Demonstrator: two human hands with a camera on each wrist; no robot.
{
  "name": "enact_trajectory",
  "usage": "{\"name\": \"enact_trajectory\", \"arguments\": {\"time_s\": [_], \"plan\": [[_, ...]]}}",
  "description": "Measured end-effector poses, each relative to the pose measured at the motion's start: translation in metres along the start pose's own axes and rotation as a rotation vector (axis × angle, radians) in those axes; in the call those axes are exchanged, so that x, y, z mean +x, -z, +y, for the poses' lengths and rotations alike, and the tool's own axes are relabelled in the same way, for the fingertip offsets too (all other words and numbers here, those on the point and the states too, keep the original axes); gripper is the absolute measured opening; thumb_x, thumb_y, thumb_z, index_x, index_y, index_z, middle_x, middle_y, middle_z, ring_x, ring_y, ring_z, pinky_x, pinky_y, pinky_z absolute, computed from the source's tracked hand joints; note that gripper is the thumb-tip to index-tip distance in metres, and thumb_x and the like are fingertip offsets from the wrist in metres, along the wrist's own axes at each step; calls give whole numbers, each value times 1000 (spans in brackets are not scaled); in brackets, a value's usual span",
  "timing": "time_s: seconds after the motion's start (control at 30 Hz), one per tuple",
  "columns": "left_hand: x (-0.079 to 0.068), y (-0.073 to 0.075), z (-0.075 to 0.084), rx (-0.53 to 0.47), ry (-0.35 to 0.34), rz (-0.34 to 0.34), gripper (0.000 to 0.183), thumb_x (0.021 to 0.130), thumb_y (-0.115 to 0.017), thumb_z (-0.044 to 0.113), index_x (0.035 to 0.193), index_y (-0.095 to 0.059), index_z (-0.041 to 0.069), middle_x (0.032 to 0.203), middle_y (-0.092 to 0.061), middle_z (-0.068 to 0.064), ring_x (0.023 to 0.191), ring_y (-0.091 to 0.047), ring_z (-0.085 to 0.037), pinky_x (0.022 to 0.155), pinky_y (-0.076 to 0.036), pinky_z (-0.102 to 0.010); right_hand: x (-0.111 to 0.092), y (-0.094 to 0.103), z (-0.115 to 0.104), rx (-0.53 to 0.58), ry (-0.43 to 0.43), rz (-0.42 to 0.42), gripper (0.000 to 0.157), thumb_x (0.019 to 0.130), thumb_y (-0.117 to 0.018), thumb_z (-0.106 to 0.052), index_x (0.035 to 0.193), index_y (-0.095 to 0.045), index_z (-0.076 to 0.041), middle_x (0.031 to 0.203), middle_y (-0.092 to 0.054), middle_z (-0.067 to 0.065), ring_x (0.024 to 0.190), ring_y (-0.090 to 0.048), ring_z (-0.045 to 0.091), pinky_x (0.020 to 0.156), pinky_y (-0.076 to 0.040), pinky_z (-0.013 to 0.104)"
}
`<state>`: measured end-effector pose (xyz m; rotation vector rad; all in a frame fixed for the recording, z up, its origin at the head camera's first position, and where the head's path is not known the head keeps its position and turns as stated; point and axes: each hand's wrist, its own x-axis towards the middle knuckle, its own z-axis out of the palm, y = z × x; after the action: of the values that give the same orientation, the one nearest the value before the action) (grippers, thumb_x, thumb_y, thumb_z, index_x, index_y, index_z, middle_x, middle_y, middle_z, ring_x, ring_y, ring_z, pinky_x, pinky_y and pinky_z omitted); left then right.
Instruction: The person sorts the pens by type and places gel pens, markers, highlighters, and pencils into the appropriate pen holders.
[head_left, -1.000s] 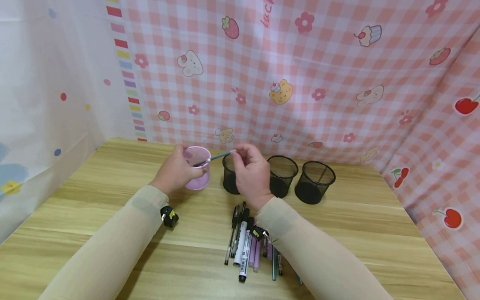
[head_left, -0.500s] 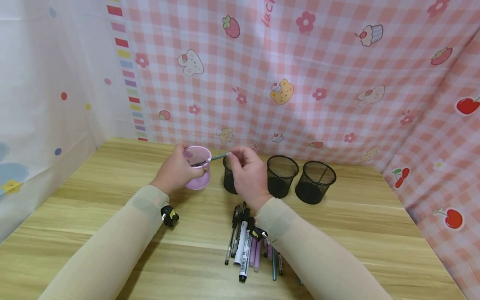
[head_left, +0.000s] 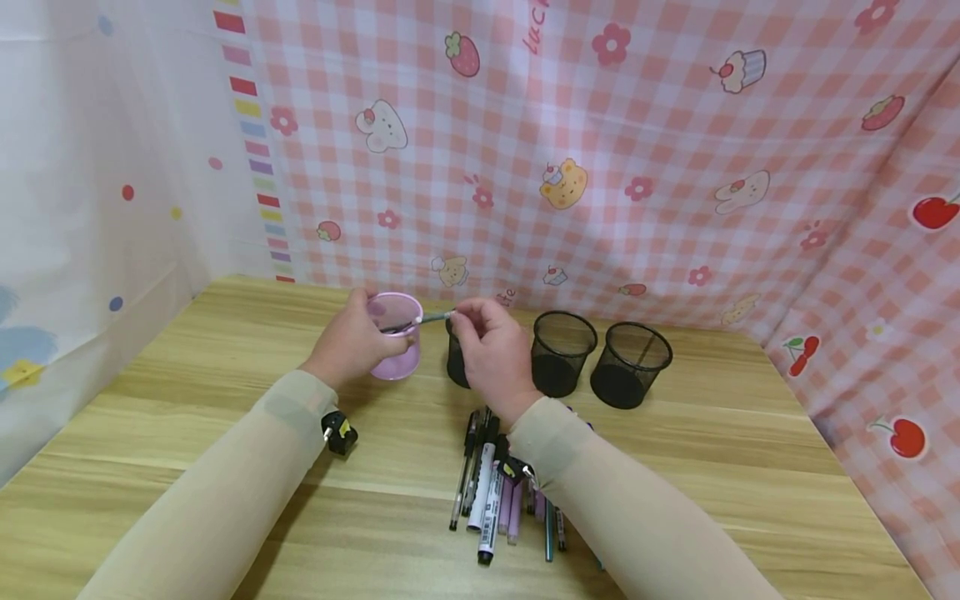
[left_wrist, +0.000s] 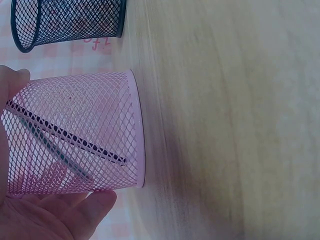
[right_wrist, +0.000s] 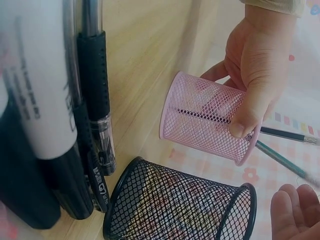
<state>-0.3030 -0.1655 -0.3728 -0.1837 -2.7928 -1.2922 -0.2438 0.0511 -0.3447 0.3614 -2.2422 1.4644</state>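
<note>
My left hand grips a pink mesh pen cup, thumb over the near side at the rim. Inside it a black pencil with a pale end leans outward. A teal pencil also slants down into the cup; its lower part shows through the mesh in the left wrist view. My right hand pinches the teal pencil's upper end between thumb and fingers, just right of the rim. In the right wrist view only some fingertips of this hand show.
Three black mesh cups stand in a row to the right: one partly behind my right hand, then a middle cup and an end cup. Markers, pens and lilac sticks lie under my right forearm. A checked cloth hangs behind.
My right hand has moved left and slightly down, toward the pink cup. Less of the teal pencil shows above the rim. My left hand and the cup have stayed put.
</note>
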Motion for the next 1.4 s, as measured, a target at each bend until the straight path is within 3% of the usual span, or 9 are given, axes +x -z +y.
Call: {"name": "enact_trajectory", "arguments": {"time_s": [0.47,0.63,0.83,1.17,1.4], "plan": [[0,-1,2,-4,25,-16,108,80,-87,36,161,-23,4,151,-52,-27,131,-59,-44,109,-51,-60,1,6,2,9,-6,-6,15,103,-68,-15,111,-73,-3,100,-78,9,88,-70,20,76,-57,30],[1,-1,3,-5,28,-17,108,80,-86,35,161,-22,3,152,-50,-27,132,-58,-44,109,-51,-60,3,25,-1,5,9,-19,17,104,-66,-15,114,-72,-2,98,-76,12,84,-68,21,71,-53,27],[-1,1,4,-10,39,-29,109,80,-86,33,162,-20,4,154,-49,-27,133,-57,-45,109,-51,-61,5,54,1,-36,-58,-78,19,106,-64,-19,121,-71,-9,98,-75,8,86,-69,21,68,-52,29],[-1,2,3,-6,38,-35,109,80,-86,35,162,-21,4,154,-49,-27,133,-56,-46,109,-51,-62,-3,93,17,-253,-107,-165,18,106,-65,-21,118,-72,-11,103,-77,9,88,-72,23,74,-57,37],[0,1,3,-5,43,-40,109,81,-86,37,162,-21,5,154,-49,-25,134,-56,-46,108,-51,-63,-10,114,26,-411,-185,-312,21,106,-64,-25,121,-72,-13,105,-76,9,79,-66,18,74,-54,37]]}}
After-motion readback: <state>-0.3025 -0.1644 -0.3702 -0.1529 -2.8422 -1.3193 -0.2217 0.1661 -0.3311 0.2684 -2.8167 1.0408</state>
